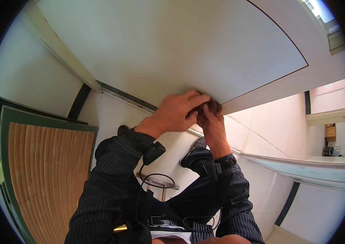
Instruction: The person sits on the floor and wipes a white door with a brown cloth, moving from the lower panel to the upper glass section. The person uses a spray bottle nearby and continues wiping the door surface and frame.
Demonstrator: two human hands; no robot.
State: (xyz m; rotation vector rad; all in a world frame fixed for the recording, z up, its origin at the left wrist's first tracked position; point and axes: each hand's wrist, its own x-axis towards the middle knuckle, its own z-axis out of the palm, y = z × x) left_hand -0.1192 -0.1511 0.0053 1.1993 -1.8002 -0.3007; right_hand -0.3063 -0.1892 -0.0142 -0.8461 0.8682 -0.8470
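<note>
A large pale door panel [172, 45] fills the upper part of the head view. At its lower edge, both my hands meet around a small dark reddish-brown object [204, 106], whose kind I cannot tell. My left hand [177, 111] reaches over it from the left, fingers bent against it. From below, my right hand [215, 128] pinches it between thumb and fingers. Fingers cover much of the object, which lies close to or against the panel.
A green-framed panel with wooden slats [50, 170] is at the left. Beneath me is a small wooden stool [157, 183]. A metal floor track [129, 99] runs under the door. Beyond the opening lie a tiled floor [267, 128] and a wooden cabinet [331, 132].
</note>
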